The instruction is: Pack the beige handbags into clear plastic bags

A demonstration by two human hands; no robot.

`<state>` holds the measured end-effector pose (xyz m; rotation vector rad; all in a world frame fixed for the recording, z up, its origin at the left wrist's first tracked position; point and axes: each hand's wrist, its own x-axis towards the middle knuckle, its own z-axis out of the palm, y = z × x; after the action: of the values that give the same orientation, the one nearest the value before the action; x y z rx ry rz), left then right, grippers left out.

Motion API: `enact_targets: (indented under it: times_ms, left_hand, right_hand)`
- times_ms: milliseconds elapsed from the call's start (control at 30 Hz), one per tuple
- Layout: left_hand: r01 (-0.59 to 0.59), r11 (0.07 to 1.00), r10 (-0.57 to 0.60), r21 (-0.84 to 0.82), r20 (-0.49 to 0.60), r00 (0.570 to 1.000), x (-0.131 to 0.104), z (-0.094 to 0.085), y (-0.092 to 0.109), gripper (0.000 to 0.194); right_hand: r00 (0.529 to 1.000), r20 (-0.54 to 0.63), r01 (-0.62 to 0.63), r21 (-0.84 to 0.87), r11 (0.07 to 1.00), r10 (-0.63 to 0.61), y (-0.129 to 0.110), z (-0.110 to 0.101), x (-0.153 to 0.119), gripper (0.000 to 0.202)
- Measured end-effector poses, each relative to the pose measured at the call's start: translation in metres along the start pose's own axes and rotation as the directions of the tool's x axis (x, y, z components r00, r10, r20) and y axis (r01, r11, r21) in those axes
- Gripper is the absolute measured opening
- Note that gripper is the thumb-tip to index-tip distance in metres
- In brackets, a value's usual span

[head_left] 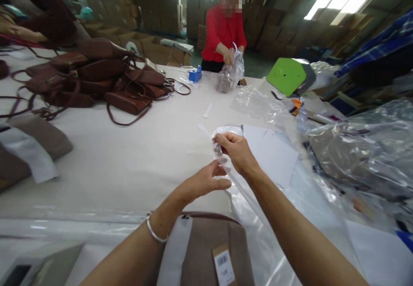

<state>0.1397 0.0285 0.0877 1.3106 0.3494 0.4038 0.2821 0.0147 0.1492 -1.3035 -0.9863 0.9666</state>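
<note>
Both my hands pinch a clear plastic bag [248,208] over the white table [135,157]. My right hand [235,148] grips the bag's upper edge, fingers closed on the film. My left hand [203,182], a silver bangle on its wrist, pinches the same bag just below and left of the right hand. The bag trails down to the right under my right forearm. A taupe bag [206,247] with a barcode tag and a white paper band lies right below my arms at the near edge.
A pile of brown leather handbags [97,77] lies at the far left. Across the table a person in a red top [222,30] handles a bagged item [229,76]. Bagged goods [361,152] are heaped at right. White sheets [271,152], a blue tape dispenser [195,75] and a green folder [285,76] lie beyond.
</note>
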Motion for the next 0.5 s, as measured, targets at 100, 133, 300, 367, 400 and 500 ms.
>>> enact_targets:
  times_ms: [100, 133, 300, 367, 400, 500]
  left_hand:
    - [-0.117, 0.985, 0.101, -0.129, -0.128, 0.987, -0.011, -0.009, 0.004, 0.075]
    - [-0.109, 0.984, 0.086, -0.138, -0.162, 0.983, -0.016, -0.013, 0.004, 0.071]
    - [0.067, 0.987, -0.12, -0.149, -0.385, 0.915, -0.031, -0.05, -0.007, 0.041]
    - [0.011, 0.984, -0.125, -0.176, -0.654, 0.746, -0.028, -0.075, -0.015, 0.035]
    - [-0.04, 0.98, -0.123, -0.194, -0.758, 0.641, -0.027, -0.089, -0.019, 0.036]
    - [-0.164, 0.957, -0.148, -0.239, -0.89, 0.43, -0.028, -0.131, -0.03, 0.04]
  right_hand:
    - [0.983, 0.18, -0.079, 0.172, 0.982, 0.048, -0.007, 0.047, 0.012, 0.039]
    - [0.974, 0.222, -0.095, 0.202, 0.975, 0.049, -0.008, 0.059, 0.016, 0.04]
    - [0.978, 0.183, 0.069, 0.179, 0.981, -0.102, -0.019, 0.093, 0.055, 0.037]
    - [0.97, 0.148, 0.182, 0.085, 0.98, -0.193, -0.023, 0.093, 0.068, 0.042]
    - [0.962, 0.145, 0.233, 0.011, 0.972, -0.232, -0.023, 0.091, 0.072, 0.046]
    - [0.961, 0.166, 0.262, -0.282, 0.923, -0.222, -0.011, 0.07, 0.067, 0.041]
